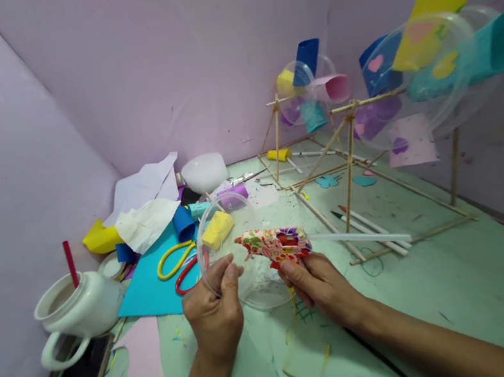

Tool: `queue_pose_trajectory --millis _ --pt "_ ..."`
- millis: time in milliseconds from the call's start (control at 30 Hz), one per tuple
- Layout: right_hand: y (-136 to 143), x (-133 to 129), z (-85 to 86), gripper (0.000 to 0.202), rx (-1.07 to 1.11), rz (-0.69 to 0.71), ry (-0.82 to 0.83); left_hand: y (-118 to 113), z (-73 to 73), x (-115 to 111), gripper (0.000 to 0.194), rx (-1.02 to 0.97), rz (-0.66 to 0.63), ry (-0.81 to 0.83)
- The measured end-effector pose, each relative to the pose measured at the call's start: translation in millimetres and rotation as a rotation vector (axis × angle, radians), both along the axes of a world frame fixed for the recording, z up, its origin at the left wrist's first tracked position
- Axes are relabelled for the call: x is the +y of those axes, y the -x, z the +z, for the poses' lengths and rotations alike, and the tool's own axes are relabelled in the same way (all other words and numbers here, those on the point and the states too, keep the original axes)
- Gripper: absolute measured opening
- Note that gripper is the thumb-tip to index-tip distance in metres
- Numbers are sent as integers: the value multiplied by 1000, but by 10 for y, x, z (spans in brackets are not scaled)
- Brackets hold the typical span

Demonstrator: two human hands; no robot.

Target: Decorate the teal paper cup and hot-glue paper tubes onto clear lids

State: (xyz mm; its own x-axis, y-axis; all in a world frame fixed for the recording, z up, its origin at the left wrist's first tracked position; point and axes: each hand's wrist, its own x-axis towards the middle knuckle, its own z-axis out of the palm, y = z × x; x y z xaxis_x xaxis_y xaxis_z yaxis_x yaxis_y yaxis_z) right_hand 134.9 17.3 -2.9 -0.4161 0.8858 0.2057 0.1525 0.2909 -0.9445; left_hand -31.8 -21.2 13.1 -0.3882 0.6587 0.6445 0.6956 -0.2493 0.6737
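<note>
My left hand (215, 305) is closed on the rim of a clear round plastic lid (261, 292), held up on edge over the table. A rolled yellow paper piece (218, 229) shows at the lid's upper part; whether it is stuck there I cannot tell. In my right hand (321, 287) is a flower-patterned glue gun (272, 244), its nozzle pointing left towards the lid. A long whitish glue stick (362, 234) juts from the gun's back end, and a dark cord trails below my wrist.
Yellow-handled and red-handled scissors (170, 261) rest on blue paper (147, 296) at left, near a white teapot-like pot (85, 309). Two stick-framed wheels with paper cups, a larger one (437, 74) and a smaller one (307, 88), stand at right. Pencils (371, 229) lie beneath.
</note>
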Motion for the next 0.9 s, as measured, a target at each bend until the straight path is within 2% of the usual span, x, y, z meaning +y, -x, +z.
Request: queue_pose_trajectory --millis 133,433,900 --pt "-8 -14 7 46 -7 -23 -20 7 -10 11 12 24 14 -5" --pt "-59 -26 25 43 -25 -67 -89 30 70 31 13 -151 7 65" --pt "-39 -5 8 38 -26 -76 -87 13 38 -4 14 -88 -4 62"
